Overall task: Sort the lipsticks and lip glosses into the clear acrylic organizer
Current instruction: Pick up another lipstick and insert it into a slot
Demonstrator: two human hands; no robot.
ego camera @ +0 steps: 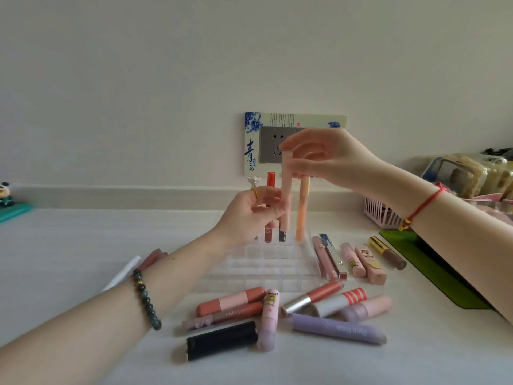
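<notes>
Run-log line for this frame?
step: placing; right hand: grips pale pink tube top; left hand: pinches its lower part; organizer: back row partly filled

Pink tube (286,190), orange tube (302,212), black lipstick (222,340).
</notes>
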